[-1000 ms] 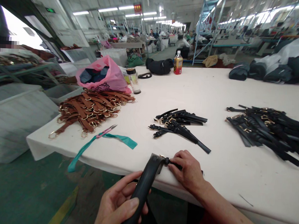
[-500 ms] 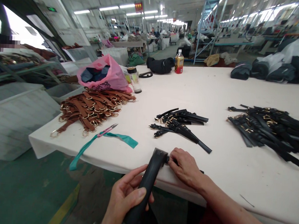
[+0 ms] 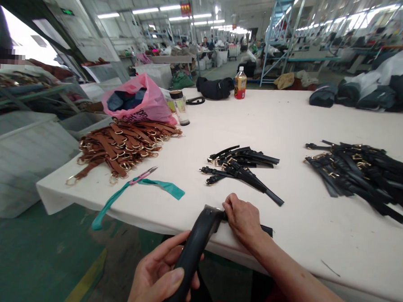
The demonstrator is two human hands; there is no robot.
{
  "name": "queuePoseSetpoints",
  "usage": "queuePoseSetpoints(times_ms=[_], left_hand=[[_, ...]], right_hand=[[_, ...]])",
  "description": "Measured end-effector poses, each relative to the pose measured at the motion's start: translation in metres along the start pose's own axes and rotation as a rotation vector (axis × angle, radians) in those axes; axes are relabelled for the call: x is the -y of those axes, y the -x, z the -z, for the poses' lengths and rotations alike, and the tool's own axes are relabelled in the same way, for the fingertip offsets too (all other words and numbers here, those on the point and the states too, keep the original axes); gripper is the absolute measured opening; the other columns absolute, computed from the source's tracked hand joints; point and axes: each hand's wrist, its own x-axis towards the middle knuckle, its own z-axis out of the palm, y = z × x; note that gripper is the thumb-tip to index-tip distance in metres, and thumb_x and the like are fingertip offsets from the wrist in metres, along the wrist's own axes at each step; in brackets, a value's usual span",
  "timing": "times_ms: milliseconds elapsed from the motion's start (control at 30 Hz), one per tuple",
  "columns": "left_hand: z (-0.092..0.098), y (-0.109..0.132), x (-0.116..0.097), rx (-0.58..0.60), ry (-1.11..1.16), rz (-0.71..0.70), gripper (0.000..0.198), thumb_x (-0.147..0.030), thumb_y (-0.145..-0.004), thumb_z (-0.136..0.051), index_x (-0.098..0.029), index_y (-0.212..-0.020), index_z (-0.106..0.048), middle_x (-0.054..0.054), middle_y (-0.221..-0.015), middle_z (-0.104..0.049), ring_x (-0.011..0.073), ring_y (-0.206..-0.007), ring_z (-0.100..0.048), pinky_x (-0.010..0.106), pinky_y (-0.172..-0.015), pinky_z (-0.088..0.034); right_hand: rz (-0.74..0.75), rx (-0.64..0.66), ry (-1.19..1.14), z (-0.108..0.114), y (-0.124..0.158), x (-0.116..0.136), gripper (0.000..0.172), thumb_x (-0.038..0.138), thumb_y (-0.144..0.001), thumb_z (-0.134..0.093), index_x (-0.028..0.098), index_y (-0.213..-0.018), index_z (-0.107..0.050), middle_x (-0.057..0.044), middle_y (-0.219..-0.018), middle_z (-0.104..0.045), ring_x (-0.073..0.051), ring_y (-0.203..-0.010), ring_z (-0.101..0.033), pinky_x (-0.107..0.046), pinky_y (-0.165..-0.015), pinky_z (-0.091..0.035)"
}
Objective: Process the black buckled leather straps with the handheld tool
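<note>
My left hand (image 3: 163, 270) is wrapped round a broad, smooth black leather-like strap (image 3: 191, 254), thumb on top. The strap slopes up to the table's front edge, where its far end bends over. At that end, my right hand (image 3: 243, 218) is closed on a narrow black strap (image 3: 267, 230), whose tail sticks out to the right under the wrist. A small shiny metal bit shows between the two pieces; my fingers hide most of the join. Beyond my hands lies a small bunch of narrow black buckle straps (image 3: 244, 169) with gold-coloured buckles.
On the white table (image 3: 273, 127) lie a heap of brown straps with rings (image 3: 120, 144), pink-handled thread snips (image 3: 142, 176) on a teal ribbon (image 3: 164, 187), and a larger black strap pile (image 3: 362, 170). A pink bag (image 3: 153, 103), a jar (image 3: 180, 109) and a drink bottle (image 3: 240, 83) stand farther back.
My left hand has shifted slightly left and down with the broad strap. My right hand has moved slightly left, and more of the narrow strap's tail shows.
</note>
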Motion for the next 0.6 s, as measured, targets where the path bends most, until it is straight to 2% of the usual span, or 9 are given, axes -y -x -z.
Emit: queuePoseSetpoints(times_ms=[167,400,600], left_hand=[[-0.005,-0.002,0.0,0.004,-0.005,0.019,0.048,-0.025,-0.067,-0.072,-0.019,-0.112,-0.062,0.013,-0.084,-0.074,0.0237,-0.053,-0.067,0.029,-0.04,-0.05],[-0.001,-0.007,0.001,0.019,0.037,0.012,0.041,-0.025,-0.07,-0.071,-0.022,-0.11,-0.064,0.012,-0.083,-0.075,0.0253,-0.054,-0.068,0.029,-0.04,-0.051],[-0.012,-0.016,-0.006,-0.009,-0.014,0.019,0.046,-0.021,-0.069,-0.07,-0.016,-0.113,-0.06,0.011,-0.08,-0.075,0.0223,-0.053,-0.067,0.027,-0.042,-0.051]], right_hand=[[-0.013,-0.008,-0.023,0.0,0.0,0.0,0.024,0.041,-0.093,-0.035,0.025,-0.09,-0.053,0.0,-0.074,-0.066,-0.016,-0.066,-0.059,-0.026,-0.055,-0.021],[0.004,-0.039,-0.127,-0.001,0.002,-0.006,0.025,0.041,-0.093,-0.035,0.026,-0.088,-0.054,0.001,-0.071,-0.065,-0.015,-0.066,-0.058,-0.025,-0.057,-0.024],[-0.008,-0.034,-0.284,0.001,0.001,-0.007,0.026,0.04,-0.093,-0.034,0.027,-0.089,-0.056,0.002,-0.07,-0.064,-0.014,-0.066,-0.058,-0.024,-0.06,-0.03]])
